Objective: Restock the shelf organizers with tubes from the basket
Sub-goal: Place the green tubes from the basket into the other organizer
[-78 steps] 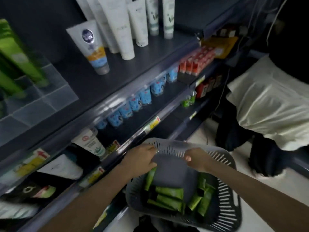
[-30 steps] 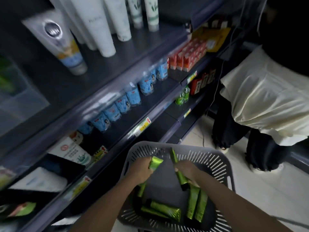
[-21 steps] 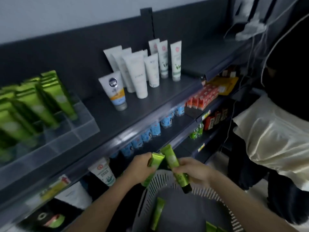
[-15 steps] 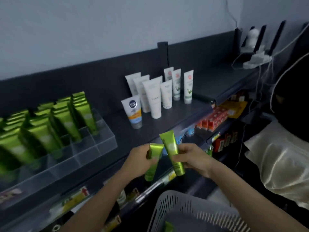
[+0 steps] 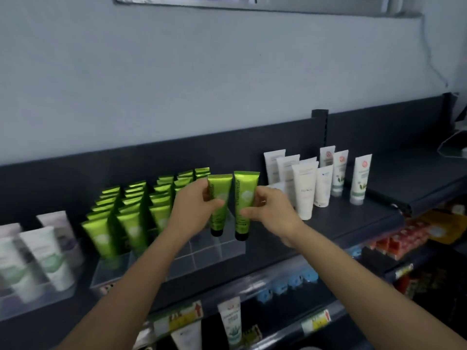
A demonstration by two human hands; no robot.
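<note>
Above the organizer [image 5: 207, 253], raised left hand [image 5: 193, 214] and right hand [image 5: 271, 210] fingers [image 5: 250, 212] clasp upright green tubes [image 5: 219, 198].

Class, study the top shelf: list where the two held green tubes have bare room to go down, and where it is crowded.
Free: front-right compartments of the clear organizer, between the stocked green tubes and its right wall; the bare shelf from that wall to the white tubes, and right of them. Crowded: the organizer's left rows.

White tubes [image 5: 48, 258] at left blurred; organizer [image 5: 202, 252] partly hidden behind left hand [image 5: 194, 212]; price labels [image 5: 182, 315] unreadable.
</note>
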